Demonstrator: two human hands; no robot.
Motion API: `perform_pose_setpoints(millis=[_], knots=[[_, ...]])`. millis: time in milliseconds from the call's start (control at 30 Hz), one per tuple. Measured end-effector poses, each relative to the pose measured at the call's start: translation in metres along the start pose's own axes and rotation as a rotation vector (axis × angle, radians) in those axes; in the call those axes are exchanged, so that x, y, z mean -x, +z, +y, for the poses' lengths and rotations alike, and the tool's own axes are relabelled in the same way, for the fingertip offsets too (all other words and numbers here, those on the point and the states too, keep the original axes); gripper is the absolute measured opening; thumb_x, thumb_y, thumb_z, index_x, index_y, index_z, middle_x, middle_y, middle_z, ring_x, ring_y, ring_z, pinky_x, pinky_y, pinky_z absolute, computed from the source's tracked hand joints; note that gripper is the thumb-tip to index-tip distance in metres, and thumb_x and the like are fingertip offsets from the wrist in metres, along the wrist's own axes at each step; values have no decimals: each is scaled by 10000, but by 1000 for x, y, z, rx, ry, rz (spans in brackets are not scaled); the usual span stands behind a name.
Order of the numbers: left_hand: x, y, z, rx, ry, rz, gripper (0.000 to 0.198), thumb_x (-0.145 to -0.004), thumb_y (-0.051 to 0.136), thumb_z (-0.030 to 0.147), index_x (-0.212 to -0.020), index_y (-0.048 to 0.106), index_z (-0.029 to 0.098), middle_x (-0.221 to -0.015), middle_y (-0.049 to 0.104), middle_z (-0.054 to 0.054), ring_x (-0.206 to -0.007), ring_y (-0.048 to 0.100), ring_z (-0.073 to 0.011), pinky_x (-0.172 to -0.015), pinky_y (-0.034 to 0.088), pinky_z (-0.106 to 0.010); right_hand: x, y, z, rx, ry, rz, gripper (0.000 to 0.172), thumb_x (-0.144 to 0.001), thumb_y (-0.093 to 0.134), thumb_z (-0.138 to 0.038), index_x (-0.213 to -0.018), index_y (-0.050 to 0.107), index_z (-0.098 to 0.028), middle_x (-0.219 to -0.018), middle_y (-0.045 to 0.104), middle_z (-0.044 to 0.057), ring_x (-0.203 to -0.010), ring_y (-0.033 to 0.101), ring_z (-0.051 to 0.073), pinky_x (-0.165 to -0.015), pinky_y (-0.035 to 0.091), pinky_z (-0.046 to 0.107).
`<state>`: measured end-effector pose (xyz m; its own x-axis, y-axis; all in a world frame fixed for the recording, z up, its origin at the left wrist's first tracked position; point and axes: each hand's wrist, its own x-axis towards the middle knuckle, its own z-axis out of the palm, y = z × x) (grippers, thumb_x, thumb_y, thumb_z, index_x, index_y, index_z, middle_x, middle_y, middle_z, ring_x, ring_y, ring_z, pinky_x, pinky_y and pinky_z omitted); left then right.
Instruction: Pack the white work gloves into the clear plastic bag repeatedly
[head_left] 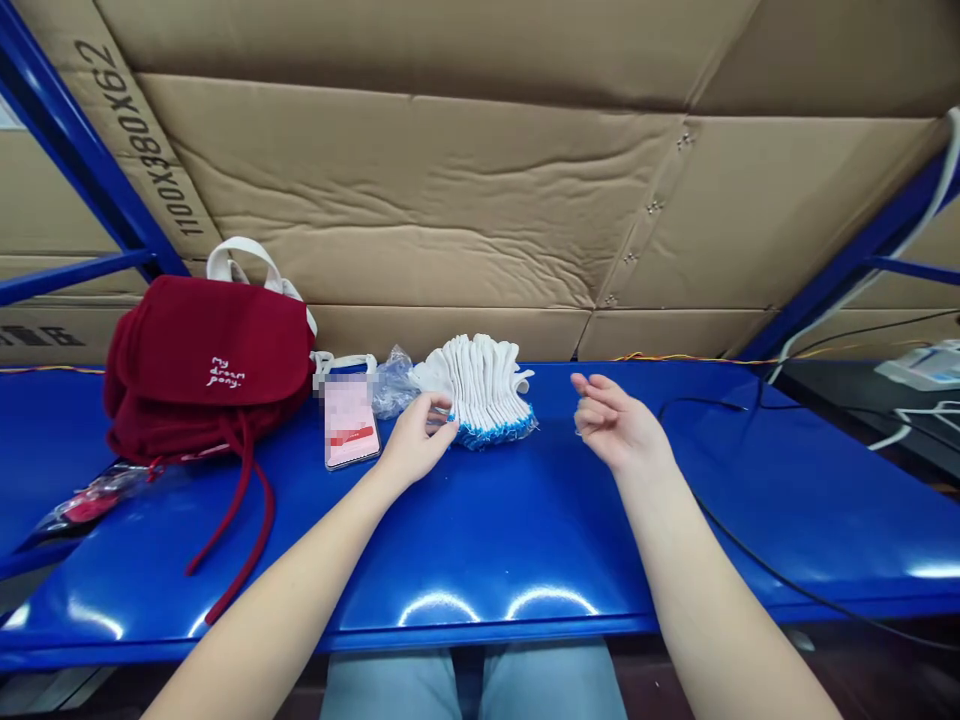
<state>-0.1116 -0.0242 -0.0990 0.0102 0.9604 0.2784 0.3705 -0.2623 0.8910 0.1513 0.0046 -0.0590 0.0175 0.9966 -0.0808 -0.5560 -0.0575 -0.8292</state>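
A stack of white knitted gloves with blue cuffs lies on the blue table, fanned out. My left hand rests on the table at the stack's left edge, fingers loosely curled with the fingertips touching the gloves near the cuffs. My right hand hovers just right of the stack, palm turned inward, fingers apart and holding nothing.
A dark red cloth bag with white handles stands at the left. A pink phone and a crumpled clear plastic wrapper lie beside the gloves. A black cable runs across the right side. Cardboard sheets form the back wall.
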Motion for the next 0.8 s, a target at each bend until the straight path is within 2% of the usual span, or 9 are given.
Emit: perform_pose_setpoints(millis=[100,167,233,300,433,533,600,700,800], knots=[[0,0,0,3,8,-6,239,-729,591,241,-951,529,180,-1008,587,-73,-889,607,-184,-737,541,-326,4,8,6,59,83,-27,190,-607,606,-76,-743,545,-196,-797,675,26,-439,476,44,-353,381,154],[0,0,0,1,8,-10,240,-735,584,247,-957,527,176,-1011,584,-78,-889,607,-184,-738,541,-324,7,15,10,120,69,-37,221,-584,572,-59,-765,568,-186,-838,680,51,-649,636,117,-440,475,181],[0,-1,-1,-6,6,-13,243,-738,581,252,-963,530,175,-1019,582,-82,-895,606,-187,-739,542,-324,11,21,12,197,22,-71,264,-560,564,-43,-784,586,-182,-927,677,61,-882,667,181,-532,528,206],[0,-1,-1,-9,5,-16,241,-735,587,253,-959,538,177,-1027,580,-82,-900,608,-192,-734,545,-325,14,22,15,285,-20,-111,261,-560,613,-58,-787,588,-182,-981,666,55,-988,647,211,-526,519,184],[0,-1,-1,-7,5,-9,240,-723,604,248,-949,556,183,-1028,582,-78,-900,614,-197,-716,552,-321,15,22,20,383,-117,-145,348,-554,760,-169,-818,535,-201,-980,649,29,-898,672,201,-347,345,115],[0,-1,-3,-10,17,-3,231,-721,606,244,-941,563,185,-1023,579,-75,-897,613,-194,-712,555,-315,16,23,22,347,-157,-113,435,-515,810,-202,-789,473,-224,-784,615,-40,-716,673,156,-303,246,113],[-1,-1,-4,-10,28,-5,227,-720,607,241,-937,565,187,-1023,576,-73,-894,612,-191,-711,556,-311,17,24,22,332,-124,-102,419,-521,823,-255,-716,454,-215,-633,575,-56,-571,622,116,-295,195,115],[0,-1,-4,-16,30,-10,226,-723,602,236,-940,563,185,-1022,575,-75,-896,610,-189,-716,553,-309,20,27,22,409,-34,-146,374,-585,793,-388,-595,480,-182,-510,563,-14,-422,517,76,-291,135,132],[0,-1,-2,-26,21,-5,224,-720,602,235,-934,561,183,-1019,578,-77,-900,608,-191,-706,547,-304,21,27,20,557,-33,-169,354,-636,738,-472,-624,603,-145,-623,648,79,-537,614,147,-290,142,147]])
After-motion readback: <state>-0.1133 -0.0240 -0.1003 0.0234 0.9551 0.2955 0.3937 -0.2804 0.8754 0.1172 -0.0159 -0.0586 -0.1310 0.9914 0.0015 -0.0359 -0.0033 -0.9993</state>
